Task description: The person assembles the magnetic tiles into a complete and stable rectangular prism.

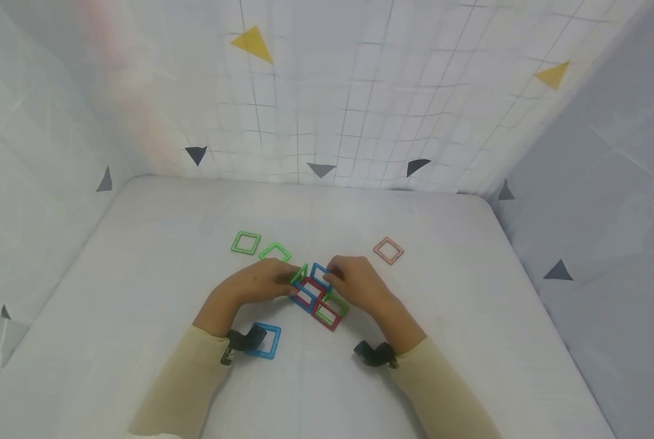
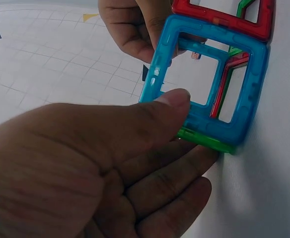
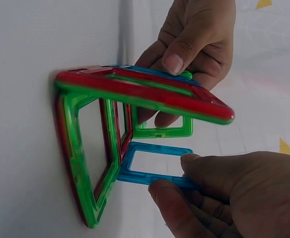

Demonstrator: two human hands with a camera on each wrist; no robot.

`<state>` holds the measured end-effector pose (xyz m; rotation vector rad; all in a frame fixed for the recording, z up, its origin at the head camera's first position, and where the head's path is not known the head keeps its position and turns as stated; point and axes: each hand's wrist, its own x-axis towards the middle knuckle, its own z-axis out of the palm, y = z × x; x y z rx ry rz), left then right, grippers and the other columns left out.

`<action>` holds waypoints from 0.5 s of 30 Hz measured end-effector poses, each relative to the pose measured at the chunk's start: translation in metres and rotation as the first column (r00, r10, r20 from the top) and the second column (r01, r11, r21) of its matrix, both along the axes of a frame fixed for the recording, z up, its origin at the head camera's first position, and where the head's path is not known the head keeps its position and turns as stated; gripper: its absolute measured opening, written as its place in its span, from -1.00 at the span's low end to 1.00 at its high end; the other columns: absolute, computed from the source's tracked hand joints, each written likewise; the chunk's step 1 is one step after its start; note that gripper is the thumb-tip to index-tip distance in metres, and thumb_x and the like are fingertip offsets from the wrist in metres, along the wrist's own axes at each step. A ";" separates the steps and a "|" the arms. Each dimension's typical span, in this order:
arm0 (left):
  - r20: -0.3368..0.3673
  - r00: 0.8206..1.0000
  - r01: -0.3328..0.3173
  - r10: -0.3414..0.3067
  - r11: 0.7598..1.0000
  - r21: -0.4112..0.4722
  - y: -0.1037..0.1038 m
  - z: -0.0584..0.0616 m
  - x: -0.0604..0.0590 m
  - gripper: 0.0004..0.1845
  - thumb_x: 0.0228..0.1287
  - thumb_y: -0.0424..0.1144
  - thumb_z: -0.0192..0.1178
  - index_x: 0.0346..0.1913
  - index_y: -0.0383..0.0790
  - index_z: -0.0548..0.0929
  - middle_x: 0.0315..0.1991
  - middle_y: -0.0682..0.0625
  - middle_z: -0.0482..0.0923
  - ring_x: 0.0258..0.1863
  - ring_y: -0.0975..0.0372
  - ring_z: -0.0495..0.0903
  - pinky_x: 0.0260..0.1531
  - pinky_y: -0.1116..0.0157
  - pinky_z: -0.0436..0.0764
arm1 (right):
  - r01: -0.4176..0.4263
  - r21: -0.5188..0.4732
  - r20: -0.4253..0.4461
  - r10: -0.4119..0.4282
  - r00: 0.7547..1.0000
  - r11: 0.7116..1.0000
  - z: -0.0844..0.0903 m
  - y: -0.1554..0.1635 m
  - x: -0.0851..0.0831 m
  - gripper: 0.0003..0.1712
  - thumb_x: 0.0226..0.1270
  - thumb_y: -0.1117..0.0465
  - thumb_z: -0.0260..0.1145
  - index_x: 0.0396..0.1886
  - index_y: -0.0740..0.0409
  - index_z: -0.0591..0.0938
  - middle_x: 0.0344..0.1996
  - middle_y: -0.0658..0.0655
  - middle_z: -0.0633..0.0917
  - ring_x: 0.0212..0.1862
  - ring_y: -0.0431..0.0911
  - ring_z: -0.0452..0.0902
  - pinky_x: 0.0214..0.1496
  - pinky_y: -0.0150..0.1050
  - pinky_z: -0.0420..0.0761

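Note:
Square-framed magnetic tiles stand joined in a small structure at the middle of the table, with red [image 1: 334, 325], green [image 1: 344, 303] and blue sides. My left hand [image 1: 263, 281] grips its left side. In the left wrist view the thumb lies on a blue tile [image 2: 256, 89], and the fingers curl below by a green tile [image 2: 209, 142]. My right hand [image 1: 361, 285] pinches another blue tile [image 3: 152, 177] between thumb and forefinger. That tile's inner end meets the structure's far side, beside an upright green tile [image 3: 160, 133].
Two loose green tiles [image 1: 245, 251] [image 1: 284, 250] lie beyond the left hand. An orange-red tile [image 1: 397, 257] lies at the far right. One blue tile [image 1: 274, 344] sits under the left wrist's camera. White sheeting with a grid [image 1: 327, 122] rises behind the table.

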<state>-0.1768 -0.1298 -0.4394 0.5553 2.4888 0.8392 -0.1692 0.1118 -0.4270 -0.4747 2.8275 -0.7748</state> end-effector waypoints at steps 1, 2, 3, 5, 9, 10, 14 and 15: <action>0.000 1.000 0.002 -0.002 1.000 0.002 0.000 0.000 0.000 -0.48 0.32 -0.05 0.32 0.32 0.04 0.56 0.20 0.19 0.59 0.24 0.24 0.51 0.28 0.12 0.49 | 0.000 -0.004 0.006 0.001 1.000 1.000 0.001 -0.001 0.000 -0.83 0.36 0.08 0.38 -0.11 -0.02 0.70 -0.35 -0.13 0.69 -0.28 -0.22 0.57 -0.16 -0.29 0.65; 0.000 1.000 0.003 -0.003 1.000 0.005 0.000 0.000 0.000 -0.48 0.32 -0.05 0.32 0.33 0.04 0.56 0.20 0.19 0.59 0.24 0.24 0.51 0.29 0.12 0.49 | -0.001 -0.006 0.012 0.001 1.000 1.000 0.001 -0.001 0.000 -0.83 0.36 0.09 0.38 -0.11 -0.02 0.70 -0.35 -0.13 0.69 -0.28 -0.22 0.57 -0.15 -0.29 0.65; -0.002 1.000 0.004 -0.004 1.000 0.004 0.000 0.000 0.000 -0.48 0.32 -0.04 0.31 0.33 0.05 0.56 0.20 0.19 0.59 0.24 0.24 0.51 0.28 0.12 0.49 | -0.002 -0.005 0.015 0.002 1.000 1.000 0.002 -0.002 -0.001 -0.83 0.36 0.09 0.38 -0.10 -0.02 0.70 -0.35 -0.13 0.69 -0.28 -0.22 0.57 -0.15 -0.29 0.65; -0.005 1.000 0.006 -0.006 1.000 0.007 0.001 0.001 0.000 -0.48 0.32 -0.04 0.31 0.33 0.05 0.56 0.21 0.19 0.59 0.24 0.25 0.51 0.29 0.13 0.49 | -0.005 -0.003 0.010 0.005 1.000 1.000 0.002 -0.003 -0.002 -0.83 0.36 0.09 0.38 -0.11 -0.01 0.70 -0.36 -0.13 0.69 -0.29 -0.23 0.57 -0.15 -0.30 0.65; -0.004 1.000 0.005 -0.005 1.000 0.003 0.001 0.002 0.000 -0.48 0.32 -0.05 0.31 0.33 0.03 0.55 0.21 0.18 0.59 0.24 0.24 0.52 0.28 0.13 0.49 | -0.017 0.003 0.006 0.017 1.000 1.000 0.002 -0.005 -0.003 -0.83 0.37 0.08 0.37 -0.10 -0.01 0.69 -0.36 -0.13 0.69 -0.29 -0.23 0.57 -0.15 -0.31 0.64; -0.002 1.000 0.004 -0.004 1.000 0.003 0.001 0.002 0.000 -0.48 0.33 -0.06 0.31 0.34 0.02 0.55 0.21 0.17 0.59 0.25 0.24 0.52 0.28 0.13 0.50 | -0.019 0.002 0.009 0.019 1.000 1.000 0.003 -0.006 -0.003 -0.83 0.37 0.08 0.37 -0.11 -0.01 0.69 -0.36 -0.13 0.69 -0.29 -0.23 0.57 -0.15 -0.31 0.64; 0.001 1.000 0.005 -0.005 1.000 0.007 0.001 0.001 0.000 -0.48 0.32 -0.06 0.31 0.33 0.02 0.55 0.19 0.19 0.60 0.23 0.25 0.53 0.28 0.14 0.50 | -0.016 0.005 0.033 0.016 0.999 1.000 0.002 -0.008 -0.003 -0.81 0.36 0.08 0.38 -0.09 -0.01 0.69 -0.35 -0.13 0.69 -0.27 -0.22 0.57 -0.14 -0.30 0.64; 0.002 1.000 0.007 -0.007 1.000 0.009 0.001 0.001 0.000 -0.48 0.32 -0.06 0.31 0.33 0.02 0.55 0.18 0.19 0.61 0.22 0.26 0.53 0.27 0.14 0.50 | -0.017 0.003 0.037 0.017 0.999 1.000 0.002 -0.008 -0.003 -0.80 0.36 0.08 0.38 -0.08 -0.01 0.69 -0.35 -0.13 0.69 -0.27 -0.22 0.57 -0.14 -0.30 0.64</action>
